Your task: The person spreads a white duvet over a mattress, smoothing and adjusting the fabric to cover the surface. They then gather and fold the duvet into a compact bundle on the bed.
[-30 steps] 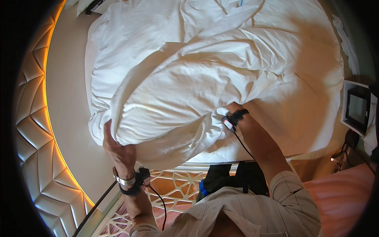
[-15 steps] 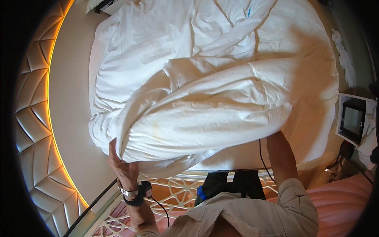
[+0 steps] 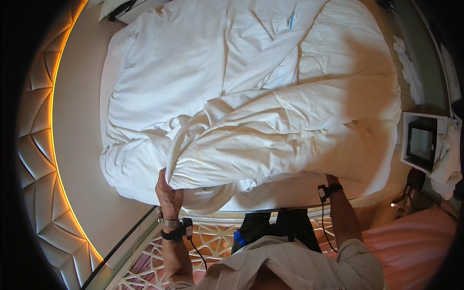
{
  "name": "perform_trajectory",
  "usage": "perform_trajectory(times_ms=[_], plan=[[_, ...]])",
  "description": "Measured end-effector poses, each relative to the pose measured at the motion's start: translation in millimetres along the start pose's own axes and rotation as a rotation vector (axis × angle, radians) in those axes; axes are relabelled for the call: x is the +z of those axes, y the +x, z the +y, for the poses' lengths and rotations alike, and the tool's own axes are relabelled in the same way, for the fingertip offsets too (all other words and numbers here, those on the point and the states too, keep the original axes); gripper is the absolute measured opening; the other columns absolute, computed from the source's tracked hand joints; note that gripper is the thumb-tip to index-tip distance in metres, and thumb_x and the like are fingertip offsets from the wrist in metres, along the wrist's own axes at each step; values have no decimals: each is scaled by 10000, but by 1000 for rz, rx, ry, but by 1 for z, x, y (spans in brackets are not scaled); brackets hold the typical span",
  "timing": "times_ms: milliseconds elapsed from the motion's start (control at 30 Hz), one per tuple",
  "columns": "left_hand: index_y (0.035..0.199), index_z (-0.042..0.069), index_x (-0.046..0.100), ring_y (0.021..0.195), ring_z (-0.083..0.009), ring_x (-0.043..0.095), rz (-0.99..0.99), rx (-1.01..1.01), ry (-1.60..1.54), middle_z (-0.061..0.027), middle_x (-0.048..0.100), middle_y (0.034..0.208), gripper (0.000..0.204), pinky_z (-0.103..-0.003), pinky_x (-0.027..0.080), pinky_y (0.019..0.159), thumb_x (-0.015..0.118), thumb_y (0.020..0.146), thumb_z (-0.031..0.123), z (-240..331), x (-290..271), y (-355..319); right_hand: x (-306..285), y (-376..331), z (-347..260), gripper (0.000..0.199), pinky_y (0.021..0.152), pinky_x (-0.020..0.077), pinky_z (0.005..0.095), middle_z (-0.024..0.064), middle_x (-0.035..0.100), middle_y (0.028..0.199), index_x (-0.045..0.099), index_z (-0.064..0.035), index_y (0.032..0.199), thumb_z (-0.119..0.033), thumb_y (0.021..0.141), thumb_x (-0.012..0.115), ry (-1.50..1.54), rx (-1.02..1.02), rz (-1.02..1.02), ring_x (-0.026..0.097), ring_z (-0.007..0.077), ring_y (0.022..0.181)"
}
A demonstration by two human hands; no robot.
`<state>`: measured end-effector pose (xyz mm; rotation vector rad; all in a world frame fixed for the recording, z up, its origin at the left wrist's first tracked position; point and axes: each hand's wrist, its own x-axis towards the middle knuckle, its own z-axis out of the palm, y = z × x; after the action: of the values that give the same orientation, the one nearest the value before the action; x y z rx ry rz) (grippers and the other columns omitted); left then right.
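A rumpled white duvet [image 3: 270, 125] lies over the bed, its near part folded into a thick diagonal roll. My left hand [image 3: 170, 197] holds its near left edge, the thumb pointing up along the cloth and the fingers closed on it. At the near right edge, my right hand [image 3: 332, 180] reaches under the duvet; its fingers are hidden by the cloth. Below the duvet's edge shows a strip of the white mattress [image 3: 270, 198].
A padded headboard [image 3: 43, 121] with a glowing strip curves along the left. To the right stands a white cabinet with a dark-fronted box [image 3: 421, 143], white cloth beside it. A cream lattice panel [image 3: 217, 241] and pink fabric [image 3: 415, 246] lie near my body.
The lifted near part of the duvet has sunk and flattened. My left hand has moved right with its edge; my right hand has come lower, nearer to me. The view has shifted slightly.
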<state>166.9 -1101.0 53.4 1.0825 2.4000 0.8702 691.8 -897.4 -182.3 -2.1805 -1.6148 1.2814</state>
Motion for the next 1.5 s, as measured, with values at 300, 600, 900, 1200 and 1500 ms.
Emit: perform_trajectory(times_ms=[300, 600, 900, 1200, 1500], plan=[[1253, -54, 559, 879, -407, 708, 53, 45, 217, -207, 714, 970, 469, -390, 566, 793, 747, 829, 11, -11, 4, -17, 56, 49, -83, 197, 932, 522, 454, 183, 689, 1073, 678, -33, 1066, -155, 911, 667, 269, -150, -130, 641, 383, 1047], [1560, 59, 375, 1450, -451, 376, -138, 611, 528, -266, 381, 1580, 1040, -579, 304, 1203, 927, 700, 249, 105, 110, 8, -61, 34, -87, 232, 952, 522, 457, 197, 699, 1103, 685, -27, 1101, -183, 930, 665, 301, -359, -129, 646, 388, 1087], [1298, 78, 627, 965, -331, 710, -325, 547, 48, -148, 734, 1057, 570, -505, 540, 930, 825, 778, 204, 227, 366, 75, -115, 45, -186, 277, 946, 531, 464, 230, 711, 1115, 686, -22, 1146, -210, 947, 650, 8, -573, -13, 658, 409, 1101], [1330, 86, 654, 988, -270, 673, -86, 120, -156, -114, 718, 1127, 375, -396, 525, 921, 564, 1041, 308, 203, 235, 230, -25, 89, -120, 530, 1049, 450, 478, 203, 689, 1229, 666, -64, 1276, -323, 824, 761, 48, -648, 87, 596, 389, 1220], [1394, -4, 596, 1215, -229, 603, -40, 32, -393, -143, 656, 1314, 604, -393, 479, 1053, 618, 1005, 458, 244, 175, 215, 19, 148, -151, 604, 899, 497, 532, 203, 732, 998, 637, -32, 1192, -395, 728, 769, -216, -519, 118, 679, 407, 975]])
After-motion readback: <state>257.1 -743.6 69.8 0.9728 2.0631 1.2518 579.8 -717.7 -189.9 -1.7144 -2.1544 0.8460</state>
